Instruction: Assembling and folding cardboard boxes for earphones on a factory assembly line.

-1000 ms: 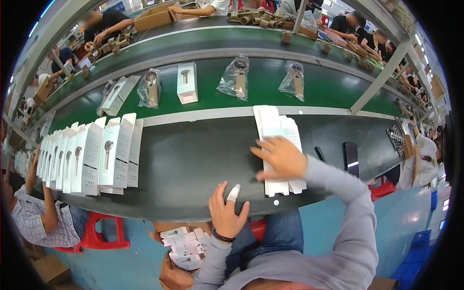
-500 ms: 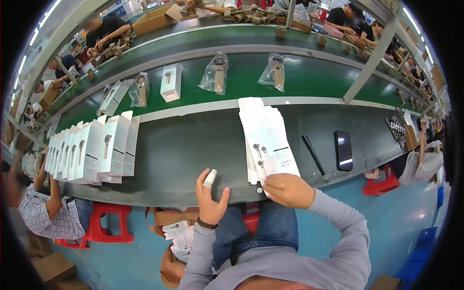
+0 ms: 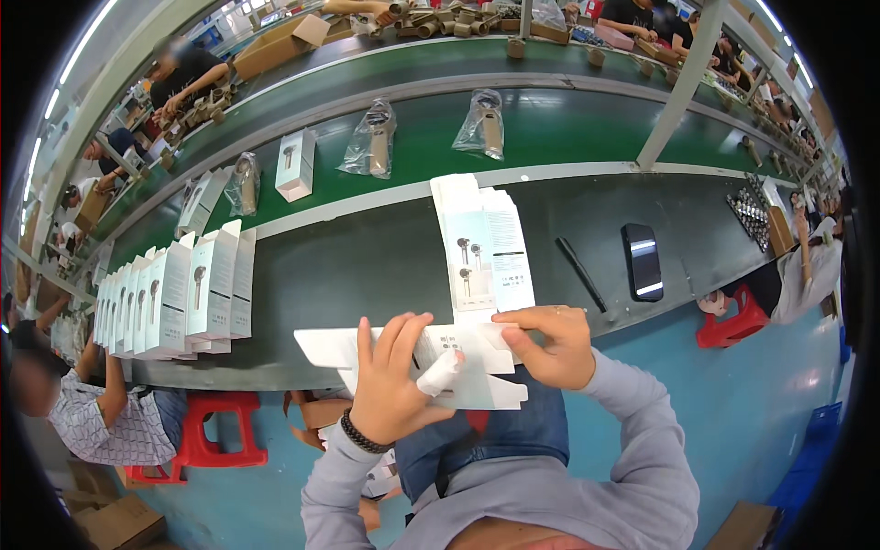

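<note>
A flattened white printed carton (image 3: pixel 481 390) lies level across the table's front edge, partly over my lap. My right hand (image 3: pixel 555 344) pinches its right end between thumb and fingers. Across its left part rests my left hand (image 3: pixel 394 385), fingers stretched and apart, one finger wrapped in white. The left palm's contact with the carton is hidden. Just beyond, a stack of flat cartons (image 3: pixel 504 247) with earphone-like pictures lies on the dark table (image 3: pixel 339 266).
Several erected white boxes (image 3: pixel 211 284) stand in a row at the left. A black pen (image 3: pixel 581 273) and a phone (image 3: pixel 643 262) lie right of the stack. Bagged brown devices (image 3: pixel 379 137) and a white box (image 3: pixel 295 165) sit on the green conveyor (image 3: pixel 426 137). Co-workers sit nearby.
My right hand has drawn a flat carton off the stack toward me. My left hand has moved from above the table onto this carton. The view has shifted slightly.
</note>
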A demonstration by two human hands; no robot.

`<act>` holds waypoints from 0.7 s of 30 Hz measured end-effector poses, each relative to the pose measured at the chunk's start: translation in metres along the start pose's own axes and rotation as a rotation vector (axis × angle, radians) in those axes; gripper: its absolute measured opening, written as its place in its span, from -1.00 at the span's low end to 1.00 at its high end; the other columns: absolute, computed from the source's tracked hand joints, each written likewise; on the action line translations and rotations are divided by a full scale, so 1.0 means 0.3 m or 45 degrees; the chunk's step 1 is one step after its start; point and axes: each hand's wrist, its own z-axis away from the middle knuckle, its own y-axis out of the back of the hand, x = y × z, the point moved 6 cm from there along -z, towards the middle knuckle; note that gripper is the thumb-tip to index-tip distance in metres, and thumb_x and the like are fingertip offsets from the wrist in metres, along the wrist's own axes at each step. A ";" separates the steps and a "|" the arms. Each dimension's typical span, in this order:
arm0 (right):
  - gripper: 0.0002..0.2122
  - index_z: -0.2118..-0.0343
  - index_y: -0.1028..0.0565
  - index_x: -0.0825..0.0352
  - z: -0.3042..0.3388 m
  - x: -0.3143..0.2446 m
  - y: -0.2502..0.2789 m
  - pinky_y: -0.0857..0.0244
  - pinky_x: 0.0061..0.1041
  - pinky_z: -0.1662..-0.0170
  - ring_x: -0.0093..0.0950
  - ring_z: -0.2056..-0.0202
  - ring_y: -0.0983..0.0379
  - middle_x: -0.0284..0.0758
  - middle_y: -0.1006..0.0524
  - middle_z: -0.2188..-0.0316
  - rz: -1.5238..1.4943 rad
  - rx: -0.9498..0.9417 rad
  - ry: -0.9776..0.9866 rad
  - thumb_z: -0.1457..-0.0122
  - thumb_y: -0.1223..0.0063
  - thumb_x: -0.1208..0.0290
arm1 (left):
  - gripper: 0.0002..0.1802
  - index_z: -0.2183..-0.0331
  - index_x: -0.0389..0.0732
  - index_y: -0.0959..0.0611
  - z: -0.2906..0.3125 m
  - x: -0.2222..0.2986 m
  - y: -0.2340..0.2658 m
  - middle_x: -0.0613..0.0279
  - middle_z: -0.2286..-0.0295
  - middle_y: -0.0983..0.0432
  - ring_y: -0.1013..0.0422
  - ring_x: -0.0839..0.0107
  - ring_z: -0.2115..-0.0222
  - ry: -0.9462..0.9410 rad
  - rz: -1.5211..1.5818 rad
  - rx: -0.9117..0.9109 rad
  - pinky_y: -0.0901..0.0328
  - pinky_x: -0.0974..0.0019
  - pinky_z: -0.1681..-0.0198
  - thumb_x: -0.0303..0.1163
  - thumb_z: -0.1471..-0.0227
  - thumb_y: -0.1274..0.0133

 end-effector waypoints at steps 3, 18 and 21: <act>-0.92 0.45 -0.53 0.43 0.009 -0.020 0.010 -0.36 -0.62 0.42 -0.44 0.50 -0.53 -0.23 -0.55 0.54 0.466 -0.092 0.267 0.06 -0.08 0.59 | -0.10 0.08 0.08 -0.35 0.009 0.017 0.001 0.05 0.10 -0.26 -0.25 0.02 0.09 0.039 0.039 -0.032 0.00 -0.23 0.04 -0.25 0.63 -0.34; -0.44 -0.01 -0.22 0.46 0.227 0.165 -0.121 -0.20 -0.51 0.06 -0.45 0.10 -0.35 -0.10 -0.40 0.11 -0.290 -0.193 -0.375 0.04 -0.18 0.36 | -0.71 0.35 -0.37 -0.52 0.071 0.094 0.001 0.29 0.51 -0.47 -0.37 0.54 0.51 0.950 1.215 0.655 -0.27 0.50 0.43 -0.50 0.19 -0.20; -0.53 0.03 -0.26 0.46 0.240 0.157 -0.098 -0.21 -0.57 0.08 -0.55 0.13 -0.35 -0.21 -0.43 0.14 -0.448 -0.158 -0.370 -0.01 -0.13 0.40 | -0.46 0.17 -0.38 -0.45 0.164 0.046 -0.095 0.21 0.32 -0.45 -0.38 0.44 0.32 1.117 1.470 0.511 -0.29 0.37 0.28 -0.36 0.22 -0.25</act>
